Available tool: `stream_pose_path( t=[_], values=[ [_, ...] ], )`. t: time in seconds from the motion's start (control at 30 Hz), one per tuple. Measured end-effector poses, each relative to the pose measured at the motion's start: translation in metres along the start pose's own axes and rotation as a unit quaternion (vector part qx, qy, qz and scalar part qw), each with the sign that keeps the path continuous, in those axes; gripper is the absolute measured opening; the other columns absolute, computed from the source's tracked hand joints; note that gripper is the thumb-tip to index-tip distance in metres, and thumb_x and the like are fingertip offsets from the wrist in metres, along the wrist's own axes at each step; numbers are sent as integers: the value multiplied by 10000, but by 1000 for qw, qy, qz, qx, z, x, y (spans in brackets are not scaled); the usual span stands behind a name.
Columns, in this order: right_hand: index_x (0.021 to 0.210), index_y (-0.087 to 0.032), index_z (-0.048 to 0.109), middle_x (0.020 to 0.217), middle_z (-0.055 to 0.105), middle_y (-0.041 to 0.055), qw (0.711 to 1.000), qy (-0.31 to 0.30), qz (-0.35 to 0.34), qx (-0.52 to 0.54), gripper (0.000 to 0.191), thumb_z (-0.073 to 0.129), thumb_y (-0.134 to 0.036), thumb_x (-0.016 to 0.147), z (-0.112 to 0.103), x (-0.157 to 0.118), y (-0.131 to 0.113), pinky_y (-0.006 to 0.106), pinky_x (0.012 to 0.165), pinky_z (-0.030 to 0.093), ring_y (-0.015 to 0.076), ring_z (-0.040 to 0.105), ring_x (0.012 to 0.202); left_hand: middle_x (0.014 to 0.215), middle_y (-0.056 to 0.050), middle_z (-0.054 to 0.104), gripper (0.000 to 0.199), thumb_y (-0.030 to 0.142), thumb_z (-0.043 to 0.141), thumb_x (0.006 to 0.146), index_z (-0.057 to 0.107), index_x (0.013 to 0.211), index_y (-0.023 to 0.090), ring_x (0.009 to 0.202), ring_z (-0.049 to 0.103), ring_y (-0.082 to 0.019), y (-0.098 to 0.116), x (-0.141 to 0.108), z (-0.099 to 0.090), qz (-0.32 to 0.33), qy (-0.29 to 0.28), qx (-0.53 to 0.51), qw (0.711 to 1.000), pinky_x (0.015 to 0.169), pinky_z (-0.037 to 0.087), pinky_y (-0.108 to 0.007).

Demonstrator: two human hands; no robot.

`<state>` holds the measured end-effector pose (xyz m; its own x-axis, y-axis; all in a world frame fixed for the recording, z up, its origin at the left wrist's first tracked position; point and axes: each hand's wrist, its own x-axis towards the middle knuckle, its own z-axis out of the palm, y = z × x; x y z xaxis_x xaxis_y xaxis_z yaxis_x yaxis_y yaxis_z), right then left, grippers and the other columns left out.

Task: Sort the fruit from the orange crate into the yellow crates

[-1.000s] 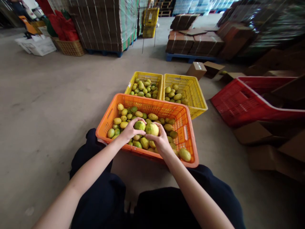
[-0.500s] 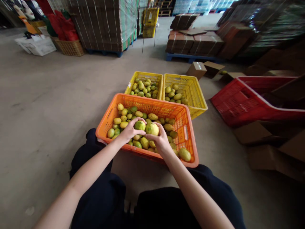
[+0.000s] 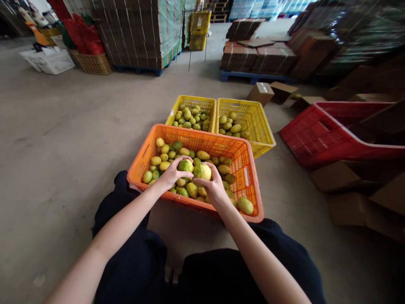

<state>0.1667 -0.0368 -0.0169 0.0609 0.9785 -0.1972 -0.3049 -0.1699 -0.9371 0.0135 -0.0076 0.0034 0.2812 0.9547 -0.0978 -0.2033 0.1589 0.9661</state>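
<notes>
Above the middle of an orange crate (image 3: 243, 150) — gripping a green fruit (image 3: 185, 166) with the left hand (image 3: 173, 173), with fingers curled over the top and thumb along the lower side. Gripping a paler fruit (image 3: 202, 171), yellow-green, with the right hand (image 3: 215, 182), with fingers bent round the right side and thumb underneath. Holding both side by side over the crate, almost tip of thumb to tip of thumb; cannot tell whether the two skins touch. Looking down past both hands onto loose fruit (image 3: 155, 160), yellow and green, spread from the left end of the crate across to the right end. By the near right corner, seeing one more yellow-green fruit lying close to the right wall. At the near left and near right corners, sitting with knees in dark trousers (image 3: 129, 261) close to the crate; cannot tell what bears its weight. Just beyond the far edge, seeing a left yellow crate (image 3: 196, 99) and a right yellow crate (image 3: 256, 122) standing close together — both with similar fruit inside. Farther right on the concrete floor (image 3: 63, 126), seeing a red crate (image 3: 305, 135) near some open cardboard boxes (image 3: 335, 177).
</notes>
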Motion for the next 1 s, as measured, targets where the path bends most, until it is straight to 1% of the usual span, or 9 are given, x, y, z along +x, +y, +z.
stream_pose_path(
  t=[0.13, 0.23, 0.37, 0.43, 0.53, 0.6, 0.73, 0.87, 1.0],
  values=[
    [1006, -277, 540, 868, 578, -48, 1000, 0, -2, -2, 580, 795, -240, 486, 0, 0, 0, 307, 694, 454, 179, 547, 773, 910, 8, 561, 493, 202, 806, 492, 567, 923, 213, 882, 537, -164, 1, 0, 3, -45, 41, -54, 997, 735, 412, -255],
    [996, -273, 537, 859, 573, -49, 1000, 5, 2, 5, 580, 794, -234, 477, 1, 0, -1, 307, 697, 457, 179, 550, 777, 888, 11, 584, 516, 212, 827, 480, 516, 893, 215, 896, 578, -176, 1, 2, 5, -83, 51, -125, 987, 735, 431, -261],
    [985, -267, 532, 861, 586, -41, 1000, 11, 11, 26, 579, 793, -222, 471, 3, 0, -2, 312, 700, 470, 183, 566, 787, 827, 10, 602, 462, 225, 833, 494, 534, 845, 198, 859, 611, -180, -2, 7, 3, -81, 65, -177, 979, 714, 453, -264],
    [984, -267, 532, 865, 601, -35, 1000, 11, 9, 27, 571, 790, -220, 477, 3, 0, -3, 314, 698, 476, 187, 577, 793, 848, -17, 634, 389, 266, 805, 547, 573, 848, 183, 892, 630, -204, -3, 8, 2, -83, 54, -194, 976, 741, 473, -285],
    [990, -267, 524, 864, 620, -31, 999, 5, 10, 38, 581, 788, -209, 475, 3, 0, -4, 317, 699, 480, 192, 593, 794, 871, -61, 674, 332, 315, 718, 607, 633, 886, 156, 929, 653, -247, -2, 9, 0, -94, 17, -215, 972, 756, 504, -320],
    [991, -266, 520, 857, 619, -33, 999, 3, 16, 48, 591, 788, -202, 468, 3, -1, -5, 317, 690, 478, 189, 593, 779, 847, -81, 687, 341, 363, 655, 633, 655, 890, 138, 894, 669, -261, -1, 9, -2, -101, 11, -225, 969, 719, 522, -331],
    [980, -262, 528, 818, 592, -49, 998, 9, 23, 52, 590, 787, -197, 454, 4, -1, -6, 303, 656, 460, 172, 562, 738, 729, -91, 677, 353, 466, 580, 689, 649, 794, 136, 745, 681, -247, 1, 9, -3, -138, 42, -217, 965, 593, 522, -315],
    [963, -257, 541, 796, 595, -55, 998, 12, 26, 59, 579, 786, -179, 443, 5, -2, -6, 292, 651, 448, 162, 549, 724, 628, -62, 646, 290, 432, 595, 691, 625, 750, 150, 627, 665, -216, 2, 10, -2, -173, 47, -202, 963, 519, 501, -281],
    [961, -249, 545, 793, 591, -55, 998, 12, 27, 59, 585, 790, -172, 434, 5, -2, -6, 279, 647, 445, 156, 538, 729, 578, -49, 620, 233, 381, 567, 691, 610, 727, 156, 589, 654, -207, 4, 9, -1, -191, 64, -200, 959, 493, 490, -272]
  ],
)
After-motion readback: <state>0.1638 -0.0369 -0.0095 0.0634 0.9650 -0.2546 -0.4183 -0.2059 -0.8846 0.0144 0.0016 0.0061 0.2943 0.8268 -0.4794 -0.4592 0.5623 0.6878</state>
